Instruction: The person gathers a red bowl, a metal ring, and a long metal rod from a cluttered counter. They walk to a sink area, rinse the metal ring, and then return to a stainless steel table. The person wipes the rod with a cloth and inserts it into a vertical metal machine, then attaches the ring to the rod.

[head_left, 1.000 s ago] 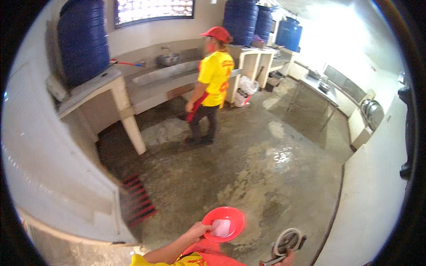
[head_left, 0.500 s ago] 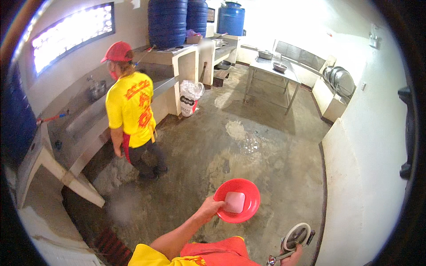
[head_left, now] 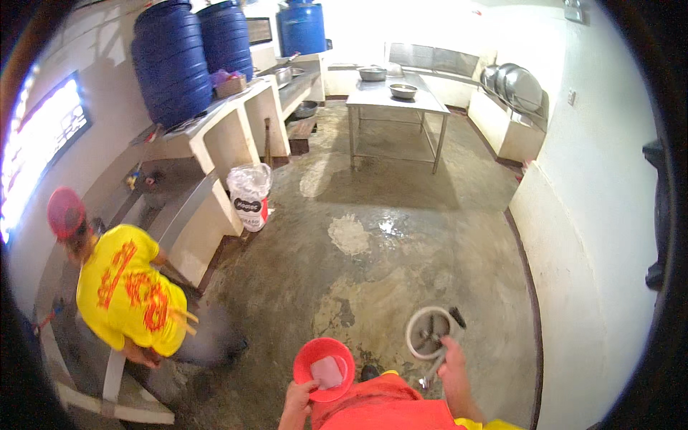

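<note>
Bowl, red, sits in our left hand, low in view, just in front of our red apron. Left grip: closed on the near-left rim, digits over the edge. Fingers underneath are hidden, so we can't say how they're spread. Pale squarish slab lies inside the bowl, right by the fingertips; we can't make out whether they touch it.

Right hand has hold of a round item with a pale rim and dark grey middle, right of the bowl and well apart from it. Right grip: curled at the item's lower-right edge, fingers partly wrapped, not spread. Metal handle slants down just below the item, near our fingers; can't confirm whether it's a separate piece or whether we're touching it. Dark knob shows at the item's upper right.

Both items are held up over the wet concrete floor.

Around us: co-worker in yellow shirt and red cap at left, well apart from our hands. Steel surface ahead carries two metal pans. White sack stands on the floor by the counter end.
</note>
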`<state>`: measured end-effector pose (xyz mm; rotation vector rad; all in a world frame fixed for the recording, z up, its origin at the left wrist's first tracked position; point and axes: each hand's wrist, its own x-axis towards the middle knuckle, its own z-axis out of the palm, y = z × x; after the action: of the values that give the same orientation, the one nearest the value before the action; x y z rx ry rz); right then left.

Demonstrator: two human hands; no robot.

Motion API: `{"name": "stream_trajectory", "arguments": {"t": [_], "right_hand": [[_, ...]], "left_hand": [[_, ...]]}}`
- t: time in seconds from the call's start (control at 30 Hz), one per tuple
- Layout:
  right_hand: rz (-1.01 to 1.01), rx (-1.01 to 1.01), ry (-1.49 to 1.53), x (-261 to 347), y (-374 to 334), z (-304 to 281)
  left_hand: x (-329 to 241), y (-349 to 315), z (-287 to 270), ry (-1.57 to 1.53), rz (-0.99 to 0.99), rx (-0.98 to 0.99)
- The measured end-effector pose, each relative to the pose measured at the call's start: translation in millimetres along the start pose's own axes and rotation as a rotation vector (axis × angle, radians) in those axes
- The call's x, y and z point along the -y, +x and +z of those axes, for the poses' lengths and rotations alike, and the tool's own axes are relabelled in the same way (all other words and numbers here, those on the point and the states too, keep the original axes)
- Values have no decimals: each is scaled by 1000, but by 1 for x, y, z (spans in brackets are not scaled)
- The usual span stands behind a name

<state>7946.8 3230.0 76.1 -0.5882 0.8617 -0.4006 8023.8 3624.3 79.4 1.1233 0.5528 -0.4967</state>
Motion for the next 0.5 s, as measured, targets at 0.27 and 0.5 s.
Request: {"name": "stream_trajectory", "arguments": {"t": [0.27,0.5], "right_hand": [[156,159,-188,2,157,228],[336,151,-321,-67,216,357]], "left_hand": [[-98,111,27,-63,158,-266],[-192,266,39,-113,87,-381]]}}
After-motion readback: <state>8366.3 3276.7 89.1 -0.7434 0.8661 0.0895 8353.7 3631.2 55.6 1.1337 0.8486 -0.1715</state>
